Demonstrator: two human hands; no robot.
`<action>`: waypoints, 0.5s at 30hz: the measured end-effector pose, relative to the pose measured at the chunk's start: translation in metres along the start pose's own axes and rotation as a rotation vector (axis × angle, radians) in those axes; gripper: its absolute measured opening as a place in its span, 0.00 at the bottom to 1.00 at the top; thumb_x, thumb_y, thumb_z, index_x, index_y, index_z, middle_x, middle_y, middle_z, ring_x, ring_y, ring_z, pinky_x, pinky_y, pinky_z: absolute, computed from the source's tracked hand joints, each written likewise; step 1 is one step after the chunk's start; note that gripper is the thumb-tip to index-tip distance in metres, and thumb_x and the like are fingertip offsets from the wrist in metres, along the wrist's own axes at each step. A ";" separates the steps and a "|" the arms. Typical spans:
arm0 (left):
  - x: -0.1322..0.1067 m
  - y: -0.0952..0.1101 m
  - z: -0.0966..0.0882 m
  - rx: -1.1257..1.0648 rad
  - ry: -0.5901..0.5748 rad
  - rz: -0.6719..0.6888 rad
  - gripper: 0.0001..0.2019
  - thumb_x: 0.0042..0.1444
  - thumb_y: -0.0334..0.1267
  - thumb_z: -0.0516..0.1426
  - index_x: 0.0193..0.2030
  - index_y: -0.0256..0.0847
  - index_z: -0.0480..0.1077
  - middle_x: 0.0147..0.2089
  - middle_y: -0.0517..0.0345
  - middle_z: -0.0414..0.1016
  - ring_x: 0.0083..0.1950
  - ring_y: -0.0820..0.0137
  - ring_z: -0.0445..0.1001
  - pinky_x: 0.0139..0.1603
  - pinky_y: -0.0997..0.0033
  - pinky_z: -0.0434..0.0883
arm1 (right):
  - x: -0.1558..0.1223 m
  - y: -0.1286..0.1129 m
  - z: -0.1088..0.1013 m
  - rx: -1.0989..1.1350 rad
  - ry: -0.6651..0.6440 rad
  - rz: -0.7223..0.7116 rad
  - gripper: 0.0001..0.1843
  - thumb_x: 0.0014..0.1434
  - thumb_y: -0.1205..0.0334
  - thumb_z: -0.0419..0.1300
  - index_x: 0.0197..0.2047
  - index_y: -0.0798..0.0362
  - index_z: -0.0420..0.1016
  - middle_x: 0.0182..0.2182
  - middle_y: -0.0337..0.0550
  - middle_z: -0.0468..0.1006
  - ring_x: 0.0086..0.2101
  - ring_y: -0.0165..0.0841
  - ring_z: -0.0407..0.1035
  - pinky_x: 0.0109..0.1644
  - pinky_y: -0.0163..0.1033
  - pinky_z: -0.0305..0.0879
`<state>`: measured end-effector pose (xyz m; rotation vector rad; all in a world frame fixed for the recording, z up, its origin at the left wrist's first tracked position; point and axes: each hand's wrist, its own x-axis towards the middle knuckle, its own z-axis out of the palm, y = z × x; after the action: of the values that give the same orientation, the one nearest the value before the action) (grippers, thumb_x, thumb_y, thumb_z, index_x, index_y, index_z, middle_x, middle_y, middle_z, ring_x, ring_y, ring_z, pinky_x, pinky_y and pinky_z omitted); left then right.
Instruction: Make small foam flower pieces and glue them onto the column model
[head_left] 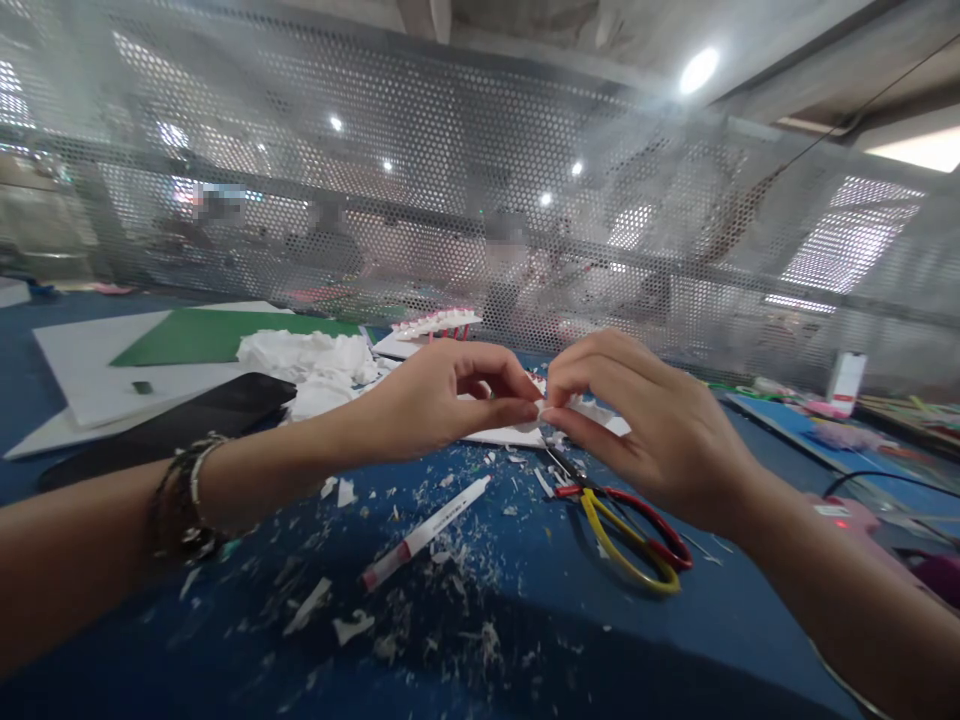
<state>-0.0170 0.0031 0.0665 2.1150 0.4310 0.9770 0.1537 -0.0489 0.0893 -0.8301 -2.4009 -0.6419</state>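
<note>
left hand (431, 400): thumb and index were pinched on a tiny white bit (541, 409)
right hand (660, 430): same deal, pinched its other side
white bit: sat between both hands, near the scissors (591, 503)

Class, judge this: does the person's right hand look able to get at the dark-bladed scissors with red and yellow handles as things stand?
Probably yes: the scissors lie close to the right hand, with nothing seen covering their handles, though that hand's fingertips appear to pinch a small white piece.
</note>
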 end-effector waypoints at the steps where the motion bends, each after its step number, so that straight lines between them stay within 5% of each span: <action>1: -0.001 0.001 0.000 0.037 0.023 0.026 0.04 0.47 0.36 0.56 0.25 0.38 0.68 0.26 0.61 0.69 0.27 0.77 0.65 0.29 0.77 0.63 | 0.000 -0.001 0.000 0.028 0.003 0.024 0.04 0.56 0.66 0.50 0.29 0.54 0.61 0.27 0.40 0.67 0.30 0.27 0.60 0.35 0.35 0.59; 15: -0.012 0.008 0.010 0.409 0.303 0.357 0.04 0.51 0.32 0.53 0.29 0.39 0.69 0.30 0.58 0.71 0.34 0.73 0.69 0.37 0.73 0.66 | -0.003 -0.009 0.019 0.412 0.265 0.326 0.03 0.54 0.65 0.53 0.29 0.53 0.61 0.23 0.34 0.66 0.24 0.22 0.61 0.26 0.28 0.58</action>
<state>-0.0173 -0.0142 0.0622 2.4708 0.4380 1.5345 0.1440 -0.0461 0.0706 -0.8655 -1.9971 -0.1111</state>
